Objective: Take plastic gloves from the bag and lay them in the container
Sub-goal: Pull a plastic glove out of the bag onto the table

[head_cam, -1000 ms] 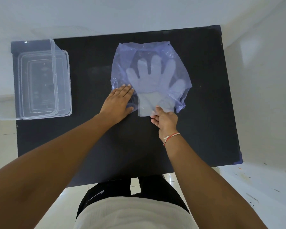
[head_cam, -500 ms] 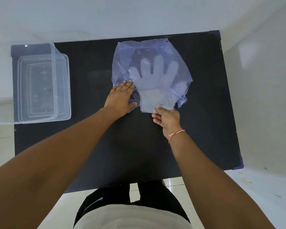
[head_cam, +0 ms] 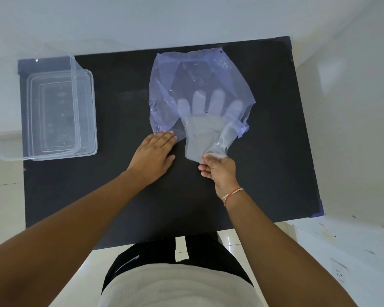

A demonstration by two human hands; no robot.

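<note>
A thin bluish plastic bag (head_cam: 195, 76) lies on the black table (head_cam: 124, 196), its mouth toward me. A clear plastic glove (head_cam: 203, 129) sticks halfway out of that mouth; its fingers still show through the bag film. My right hand (head_cam: 220, 171) pinches the glove's cuff at the near edge. My left hand (head_cam: 153, 151) lies flat, fingers together, pressing the bag's near left corner onto the table. The clear rectangular container (head_cam: 53, 111) stands at the table's left end, apart from both hands.
The container overhangs the table's left edge slightly. A white wall runs behind the table and pale floor tiles lie on either side. A wall socket (head_cam: 339, 272) sits low on the right. My torso is at the near table edge.
My right hand has drawn the glove's cuff toward me, so more of the glove is out of the bag. My left hand kept pressing on the bag's corner.
</note>
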